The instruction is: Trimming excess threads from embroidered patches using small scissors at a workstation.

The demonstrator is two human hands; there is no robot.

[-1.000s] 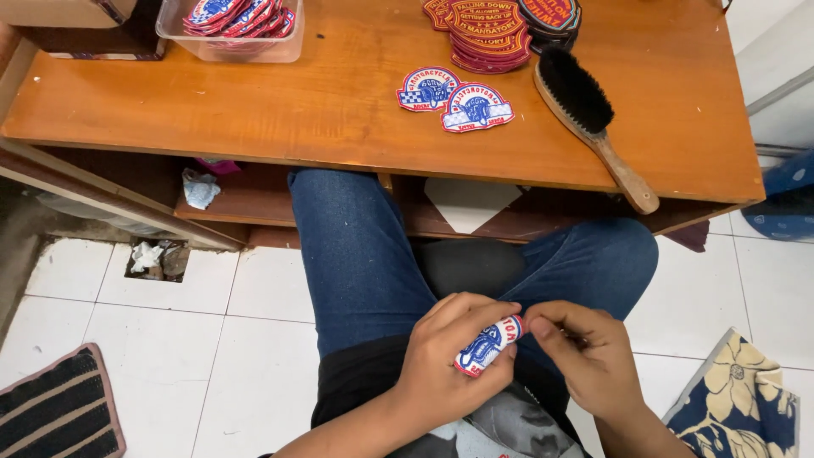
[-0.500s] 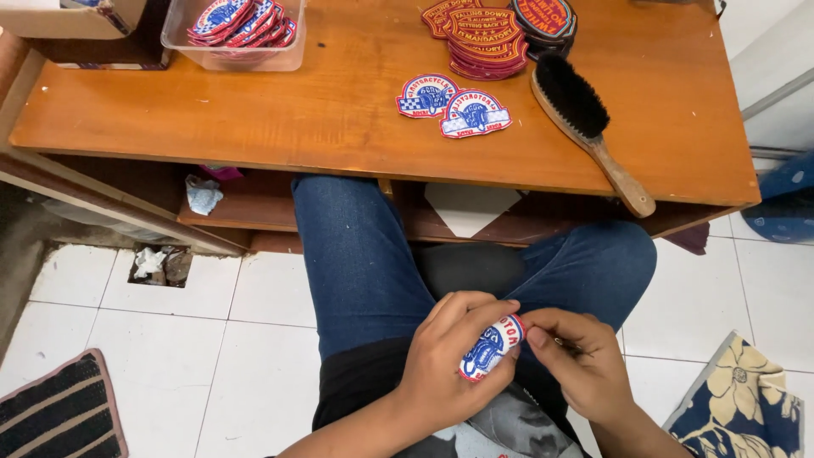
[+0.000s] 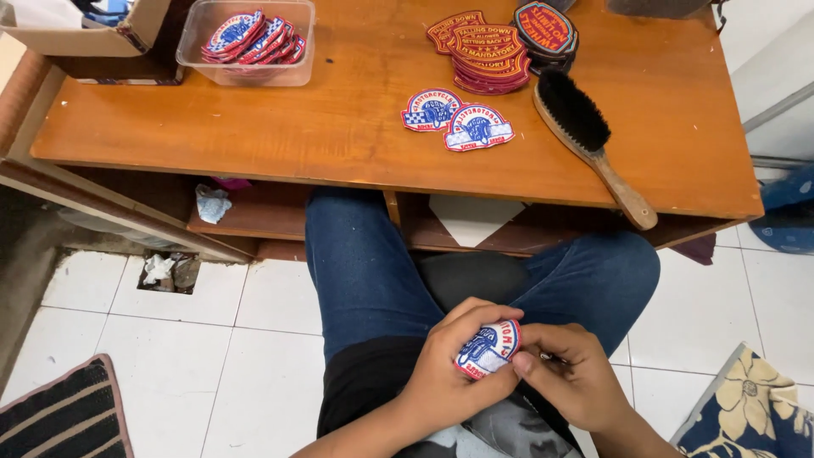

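Note:
Over my lap, my left hand (image 3: 454,373) grips a round embroidered patch (image 3: 487,348) in red, white and blue, bent between thumb and fingers. My right hand (image 3: 572,377) is curled beside it, with its thumb and fingertips touching the patch's right edge. Both hands sit above my jeans, below the front edge of the wooden table (image 3: 254,136). Two matching patches (image 3: 458,119) lie flat near the table's middle.
A wooden brush with black bristles (image 3: 589,140) lies right of the two patches. Stacks of red and orange patches (image 3: 500,47) sit at the back. A clear plastic tub (image 3: 246,38) of patches and a cardboard box (image 3: 85,25) stand back left. A striped mat (image 3: 64,416) lies on the tiled floor.
The patch stays in my left hand and has turned slightly. My right hand's fingers have shifted along its edge. The view has tilted a little.

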